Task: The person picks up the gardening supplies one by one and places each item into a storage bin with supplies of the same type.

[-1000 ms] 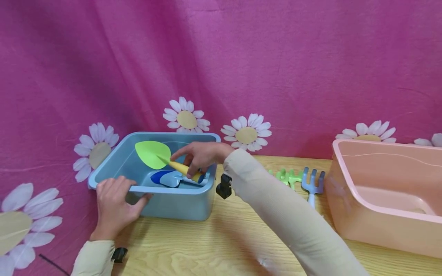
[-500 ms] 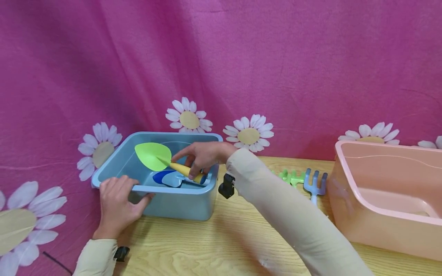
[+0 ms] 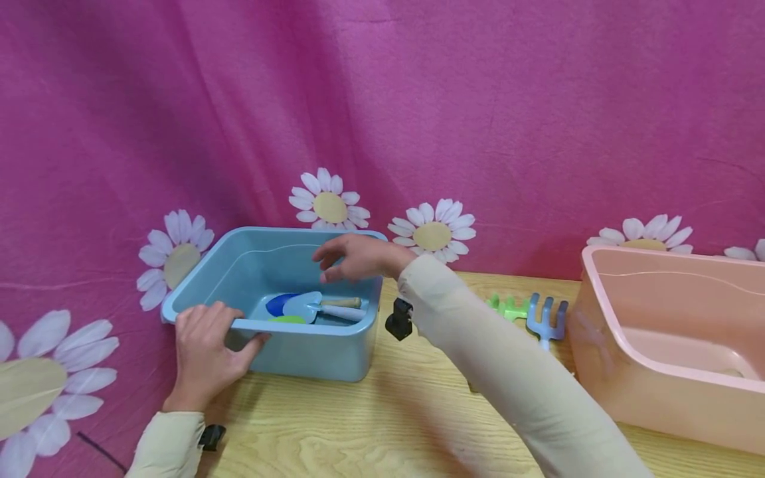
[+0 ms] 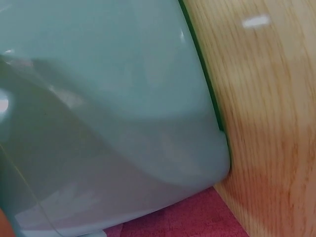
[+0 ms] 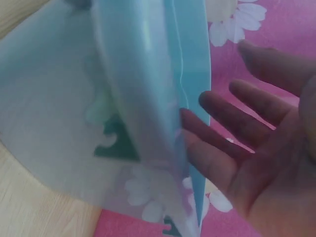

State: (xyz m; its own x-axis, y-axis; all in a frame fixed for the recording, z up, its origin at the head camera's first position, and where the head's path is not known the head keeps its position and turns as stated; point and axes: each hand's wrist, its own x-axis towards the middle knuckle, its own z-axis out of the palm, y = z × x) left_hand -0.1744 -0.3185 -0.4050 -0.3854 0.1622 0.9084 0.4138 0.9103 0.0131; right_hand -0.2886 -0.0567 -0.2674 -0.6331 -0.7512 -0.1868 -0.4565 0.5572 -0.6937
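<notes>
My left hand [image 3: 206, 355] grips the near-left rim of a blue plastic tub [image 3: 307, 352], fingers over the edge and thumb along the outside. Above the tub's right part hovers my right hand [image 3: 358, 255], fingers loosely spread and holding nothing. Inside the tub lies a light blue trowel [image 3: 301, 304] with a pale handle. A dark blue blade [image 3: 277, 304] and a tan handle [image 3: 342, 303] show beside it. Only a strip of a green trowel [image 3: 288, 319] appears over the front wall, which hides the rest. In the right wrist view my right hand [image 5: 261, 148] is beside the tub's rim.
A pink tub [image 3: 675, 398] stands at the right of the wooden table [image 3: 335, 431]. A blue-grey hand fork [image 3: 546, 322] and a green hand rake [image 3: 508, 308] lie left of it, partly behind my right sleeve. A pink flowered cloth [image 3: 508, 133] hangs behind.
My right hand has let go of the green trowel with the yellow handle, which has dropped low inside the blue tub. That hand has risen slightly. My left hand stays on the rim.
</notes>
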